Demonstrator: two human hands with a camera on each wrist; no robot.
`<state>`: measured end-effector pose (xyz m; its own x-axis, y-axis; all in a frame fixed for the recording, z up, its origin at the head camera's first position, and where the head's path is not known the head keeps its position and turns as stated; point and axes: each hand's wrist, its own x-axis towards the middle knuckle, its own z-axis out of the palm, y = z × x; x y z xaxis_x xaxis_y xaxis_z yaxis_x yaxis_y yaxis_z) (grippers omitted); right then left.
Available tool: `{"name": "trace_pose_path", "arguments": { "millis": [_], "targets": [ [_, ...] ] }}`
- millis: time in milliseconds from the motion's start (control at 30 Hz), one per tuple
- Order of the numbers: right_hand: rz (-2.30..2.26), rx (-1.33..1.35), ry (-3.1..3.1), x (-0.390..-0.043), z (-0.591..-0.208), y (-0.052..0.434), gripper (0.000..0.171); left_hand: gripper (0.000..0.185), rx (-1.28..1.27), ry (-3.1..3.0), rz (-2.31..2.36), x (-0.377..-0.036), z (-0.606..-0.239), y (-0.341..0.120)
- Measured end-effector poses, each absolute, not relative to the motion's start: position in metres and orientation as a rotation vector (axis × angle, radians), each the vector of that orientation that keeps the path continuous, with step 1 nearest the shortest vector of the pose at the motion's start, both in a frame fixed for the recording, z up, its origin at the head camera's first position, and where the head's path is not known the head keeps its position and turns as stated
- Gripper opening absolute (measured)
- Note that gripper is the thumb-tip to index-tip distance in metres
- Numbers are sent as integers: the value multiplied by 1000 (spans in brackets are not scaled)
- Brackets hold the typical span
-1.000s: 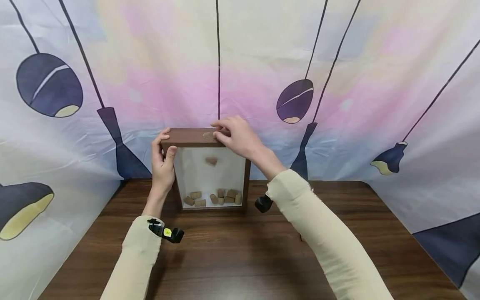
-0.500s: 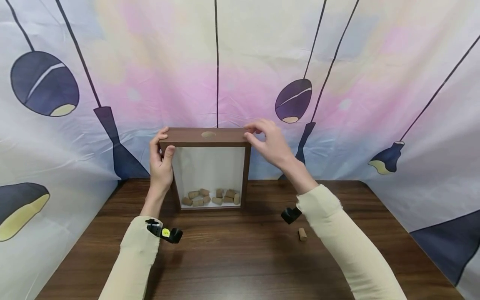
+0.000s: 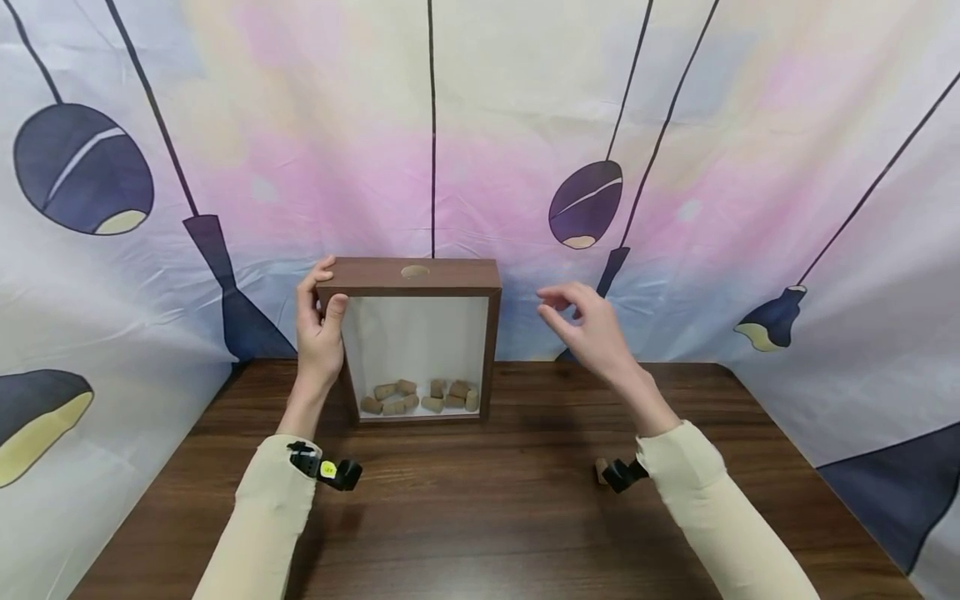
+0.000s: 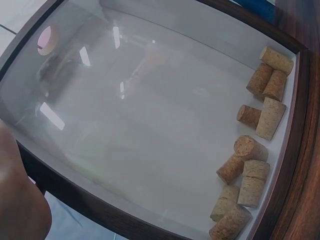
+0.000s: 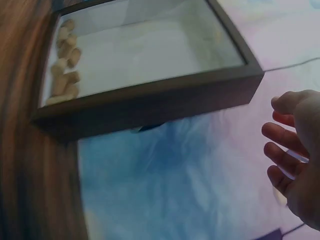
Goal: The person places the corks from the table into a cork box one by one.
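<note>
Shadow box (image 3: 417, 342), a dark wooden frame with a glass front, stood upright near the back edge of the bench (image 3: 480, 517), hard against the printed fabric backdrop (image 3: 675, 125). The person's left hand (image 3: 318, 329) held the box at its upper left corner, its grip closed round the frame with the thumb on the front edge and the fingers wrapped over the side. The right hand (image 3: 588, 329) hung in the air just beside the box's upper right corner, clear of the wood, its grip loose and holding nothing, the fingers (image 5: 280, 137) gently curled and spread. A round hole (image 3: 415, 272) showed in the middle of the frame's top edge. Behind the glass, a heap of corks (image 3: 420, 397) lay along the bottom of the box, seen close through the pane in the left wrist view (image 4: 252, 165). One loose cork (image 3: 600, 471) lay on the bench near the right wrist, partly hidden by the wrist camera (image 3: 624, 473). Open wood stretched in front of the box and to either side of it, while the backdrop closed in the rear and both flanks of the bench. Pale sleeves (image 3: 277, 517) covered both forearms.
</note>
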<state>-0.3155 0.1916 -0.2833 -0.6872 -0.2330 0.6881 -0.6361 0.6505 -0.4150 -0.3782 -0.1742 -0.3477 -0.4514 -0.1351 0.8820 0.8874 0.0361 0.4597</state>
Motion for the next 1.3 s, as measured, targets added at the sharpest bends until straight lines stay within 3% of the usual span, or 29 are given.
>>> {"name": "trace_pose_path", "arguments": {
  "millis": [667, 1300],
  "targets": [
    [813, 718, -2668, -293, -396, 269, 21, 53, -813, -1464, -1548, -379, -348, -175],
    [821, 841, -2880, -278, -428, 304, 36, 50, -809, -1457, -1580, -378, -348, -174]
  ]
}}
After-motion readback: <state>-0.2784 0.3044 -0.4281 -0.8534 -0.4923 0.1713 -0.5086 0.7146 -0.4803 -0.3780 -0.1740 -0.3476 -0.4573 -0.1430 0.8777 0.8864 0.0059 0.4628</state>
